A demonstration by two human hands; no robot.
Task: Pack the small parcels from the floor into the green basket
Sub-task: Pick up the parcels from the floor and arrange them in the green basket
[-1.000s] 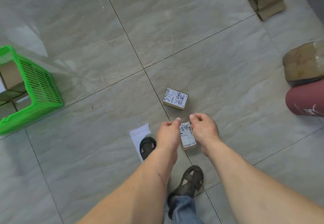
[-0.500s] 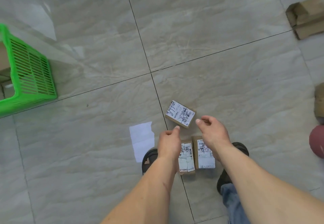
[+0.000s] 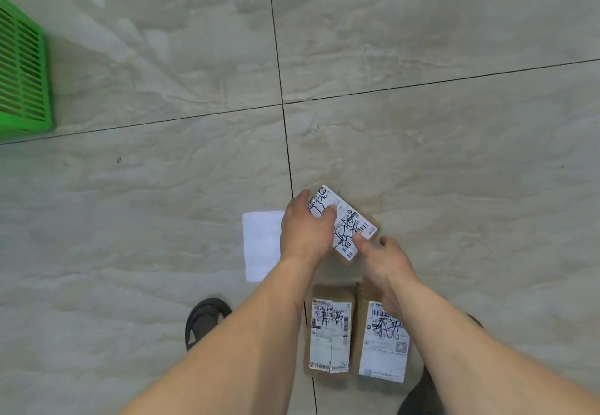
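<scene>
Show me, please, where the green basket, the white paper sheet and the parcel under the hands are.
green basket (image 3: 24,67), head view, on its slatted side wall.
white paper sheet (image 3: 261,245), head view, on its bare middle.
parcel under the hands (image 3: 349,231), head view, on its white label.

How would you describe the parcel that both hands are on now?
Near the crossing of the floor tile lines lie three small parcels. It is the farthest parcel, tilted, its label scribbled in black, under the left hand and right hand.

Scene evenly, brightly lit; soft glare seen on glossy floor (image 3: 422,41) at top left. Shadows faint. Slight blur overall, wide-angle stretch noted twd edges.
</scene>
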